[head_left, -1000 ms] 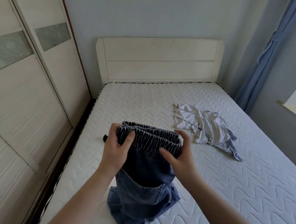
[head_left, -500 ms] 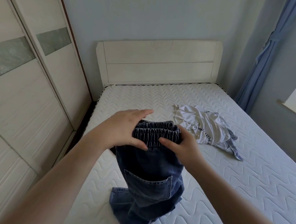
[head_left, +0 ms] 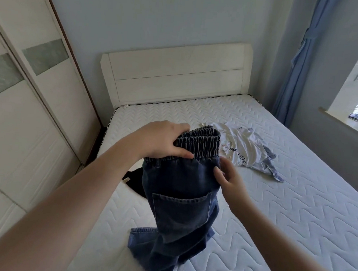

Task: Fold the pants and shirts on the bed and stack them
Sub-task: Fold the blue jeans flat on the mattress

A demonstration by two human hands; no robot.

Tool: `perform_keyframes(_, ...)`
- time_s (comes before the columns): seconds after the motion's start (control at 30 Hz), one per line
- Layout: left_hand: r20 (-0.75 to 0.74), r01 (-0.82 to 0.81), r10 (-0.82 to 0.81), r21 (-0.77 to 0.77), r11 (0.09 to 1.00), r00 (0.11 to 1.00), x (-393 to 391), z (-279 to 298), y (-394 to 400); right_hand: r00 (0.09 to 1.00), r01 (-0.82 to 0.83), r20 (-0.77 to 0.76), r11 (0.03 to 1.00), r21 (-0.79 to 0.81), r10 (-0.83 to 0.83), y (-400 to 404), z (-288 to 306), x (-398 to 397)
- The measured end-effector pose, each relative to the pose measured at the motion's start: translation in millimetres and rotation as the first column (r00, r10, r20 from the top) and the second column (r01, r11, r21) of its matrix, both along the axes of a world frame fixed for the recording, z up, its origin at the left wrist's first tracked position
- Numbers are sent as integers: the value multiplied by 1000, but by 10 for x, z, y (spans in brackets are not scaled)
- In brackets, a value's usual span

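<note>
The jeans [head_left: 182, 190] are held up over the near middle of the bed [head_left: 296, 207], doubled lengthwise so that the two halves of the gathered elastic waistband [head_left: 198, 145] lie together at the top. The waistband is gripped at its left end by the left hand [head_left: 162, 142], with the fingers curled over the top edge and the thumb pressed along the front just below the elastic. The right hand [head_left: 228, 181] is set against the right edge of the jeans just under the waistband; its fingers are loosely spread and only slightly bent, the fingertips touching the denim, and no cloth is seen to be pinched by them. A back pocket [head_left: 181, 211] is turned toward the camera, and the leg ends are crumpled on the mattress below. A white shirt [head_left: 243, 148] with dark lettering is seen lying unfolded farther up the bed, to the right of the waistband, with a pale blue garment [head_left: 271, 169] partly tucked under its right side. A dark garment [head_left: 135, 181] is partly hidden behind the jeans, near the left edge of the mattress. A white headboard [head_left: 178, 76] stands at the far end, a wardrobe [head_left: 27, 103] runs along the left, and a blue curtain [head_left: 295, 69] hangs at the right beside a window sill [head_left: 348, 128].
</note>
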State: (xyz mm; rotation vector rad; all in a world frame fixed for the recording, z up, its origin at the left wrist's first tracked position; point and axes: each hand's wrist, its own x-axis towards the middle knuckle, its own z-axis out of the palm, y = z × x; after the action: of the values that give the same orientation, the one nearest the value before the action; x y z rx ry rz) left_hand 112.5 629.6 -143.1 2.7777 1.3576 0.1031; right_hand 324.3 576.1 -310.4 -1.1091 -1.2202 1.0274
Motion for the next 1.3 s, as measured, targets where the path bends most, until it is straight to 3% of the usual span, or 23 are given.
perform_keyframes(0.13,6,-39,39,64,997,999,115,192,-7,992,127,33,929,-348,-123,-153,-656,320)
perform_keyframes(0.23,26,-60,58,97,993,998,212,379,-13,998,11,-40,783,-622,-45,-227,-1049,448)
perform_keyframes(0.3,52,-61,57,84,995,997,274,501,-15,987,-88,-156,725,-684,-27,-249,-1177,479)
perform_keyframes(0.5,137,-105,95,67,992,986,419,678,-2,900,-269,-433,828,-491,35,-127,-1113,513)
perform_keyframes(0.6,170,-157,138,108,982,976,416,743,43,865,-193,-498,881,-432,-54,-18,-982,640)
perform_keyframes(0.7,253,-170,153,46,984,955,305,800,106,795,-65,-569,903,-424,-210,120,-877,920)
perform_keyframes(0.87,351,-212,199,-2,977,915,165,755,133,723,-20,-646,927,-374,-245,254,-662,1288)
perform_keyframes(1.07,400,-196,171,21,980,901,276,828,40,858,113,-439,932,-345,-267,180,-752,1263)
perform_keyframes(1.17,393,-196,157,61,979,906,390,976,-20,930,32,-333,937,-348,-155,72,-1016,1219)
perform_keyframes(1.23,409,-219,164,92,971,898,471,1062,-53,977,-16,-199,915,-403,-71,-46,-1203,1126)
perform_keyframes(1.3,471,-268,191,101,958,861,569,1128,-75,993,82,-41,884,-460,-114,-177,-1336,971)
